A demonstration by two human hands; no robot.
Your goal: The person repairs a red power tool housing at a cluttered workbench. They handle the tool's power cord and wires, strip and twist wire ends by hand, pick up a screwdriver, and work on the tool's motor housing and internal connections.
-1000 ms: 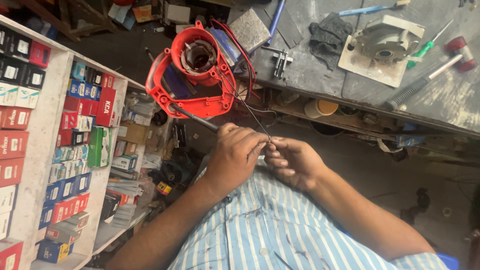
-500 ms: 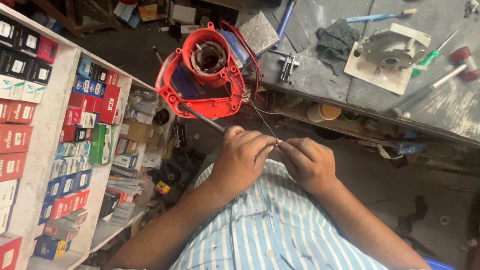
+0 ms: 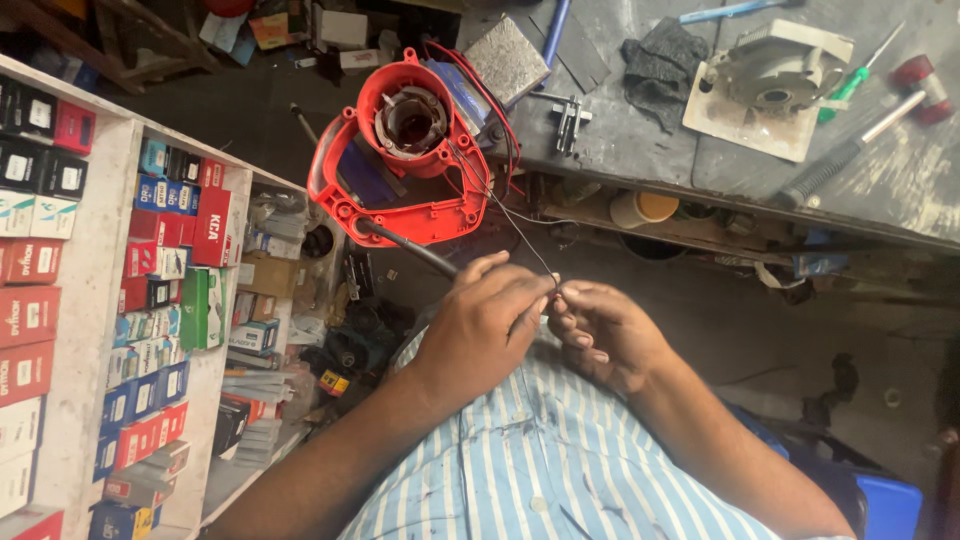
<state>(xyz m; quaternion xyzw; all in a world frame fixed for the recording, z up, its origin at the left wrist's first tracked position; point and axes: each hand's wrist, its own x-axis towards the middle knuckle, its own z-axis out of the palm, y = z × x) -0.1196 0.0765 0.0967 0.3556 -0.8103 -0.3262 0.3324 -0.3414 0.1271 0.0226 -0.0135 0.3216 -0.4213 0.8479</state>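
A thin dark wire (image 3: 520,235) is pinched between the fingertips of the left hand (image 3: 485,325) and the right hand (image 3: 600,330), which are brought together fingertip to fingertip over a blue-and-white striped shirt (image 3: 540,470). The left fingers are curled and pressed onto the wire end; the right thumb and forefinger are closed on the same spot, though the exact contact is too small to be made out. From the pinch the wire is led up and away to a red plastic tool housing (image 3: 400,160), which is propped just beyond the hands with its round motor cavity turned upward; red and black leads are looped around its far side, and a black cable (image 3: 410,250) is seen running from its lower edge toward the left hand. Farther out from the grip a grey, worn workbench (image 3: 640,130) is laid with a dark rag (image 3: 655,65), a grey metal motor part on a pale plate (image 3: 770,80), a green-handled screwdriver (image 3: 850,85) and a small metal clamp (image 3: 568,120). To the left of the hands a white shelf unit (image 3: 90,330) is filled with small red, blue, black and green boxes (image 3: 150,300). Below the bench, clutter is seen on a dark floor.
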